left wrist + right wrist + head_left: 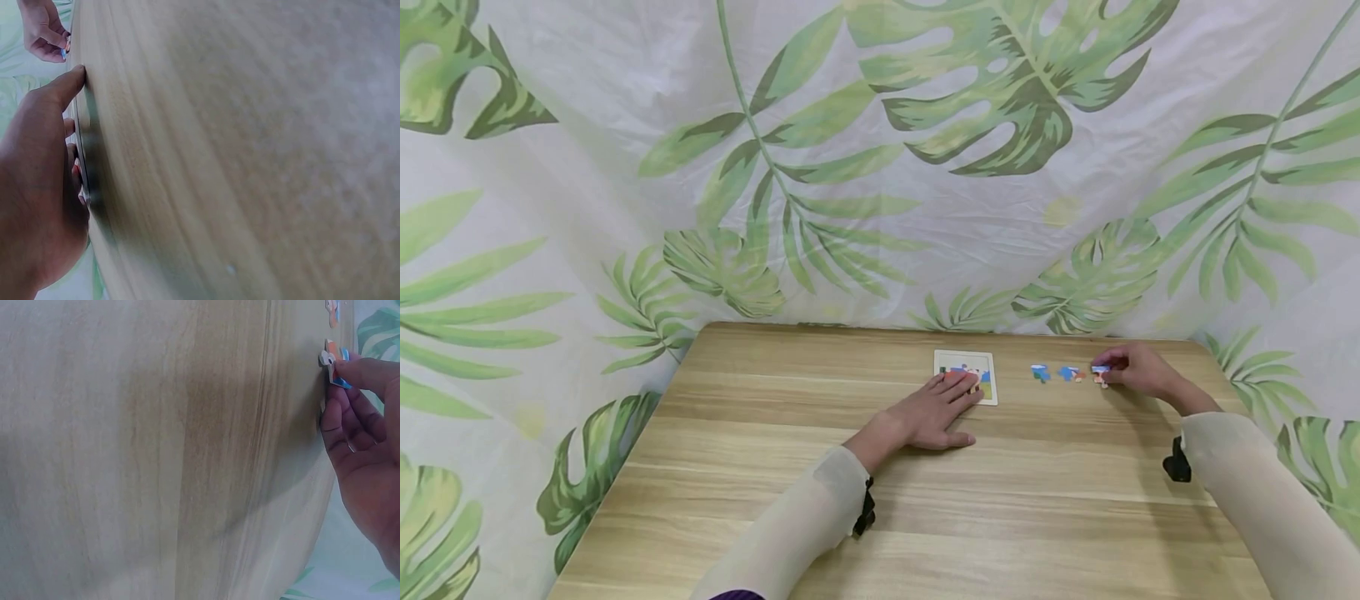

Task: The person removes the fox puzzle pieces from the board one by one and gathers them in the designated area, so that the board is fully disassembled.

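My left hand [934, 414] rests with fingers spread across the lower left of a white-framed jigsaw puzzle board [990, 392]. Its fingers cover part of the coloured picture. At the right, my right hand [1142, 371] pinches a jigsaw piece [340, 374] between thumb and fingers, close over the table; the piece is blue, orange and white. Two other jigsaw pieces lie between the board and that hand: a blue and green piece [1040, 372] nearer the board, and a blue and orange piece [1070, 373] beside the right hand's fingertips.
The wooden table [760, 450] has its far edge just beyond the board and pieces. Behind it hangs a white cloth [820, 67] printed with green leaves. Both sleeved forearms reach in from the near side, each with a black device at the wrist.
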{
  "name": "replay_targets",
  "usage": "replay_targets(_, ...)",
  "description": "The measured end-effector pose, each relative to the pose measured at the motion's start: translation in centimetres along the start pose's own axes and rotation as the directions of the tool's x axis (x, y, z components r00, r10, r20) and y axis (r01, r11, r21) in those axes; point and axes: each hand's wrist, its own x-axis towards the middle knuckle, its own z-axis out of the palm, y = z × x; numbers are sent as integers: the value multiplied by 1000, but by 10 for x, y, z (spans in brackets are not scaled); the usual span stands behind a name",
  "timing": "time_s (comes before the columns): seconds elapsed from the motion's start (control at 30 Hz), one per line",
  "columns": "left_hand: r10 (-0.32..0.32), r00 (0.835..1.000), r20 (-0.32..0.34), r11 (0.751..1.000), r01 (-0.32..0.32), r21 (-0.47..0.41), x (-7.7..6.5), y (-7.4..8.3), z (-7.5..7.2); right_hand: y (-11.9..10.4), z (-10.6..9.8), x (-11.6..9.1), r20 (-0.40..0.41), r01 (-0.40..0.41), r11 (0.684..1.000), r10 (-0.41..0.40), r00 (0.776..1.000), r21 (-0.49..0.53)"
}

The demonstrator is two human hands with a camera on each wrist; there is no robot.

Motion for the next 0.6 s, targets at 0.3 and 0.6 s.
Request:
replay_targets(0.3, -7, 1000, -2, 1000, 7, 3, 0, 0, 0, -1, 0, -3, -23, 7, 1000, -8, 1000, -23)
replay_targets(0.6, -9, 1000, 1, 1000, 9, -25, 0, 0, 0, 5, 2, -3, -34, 31, 999, -33, 999, -41)
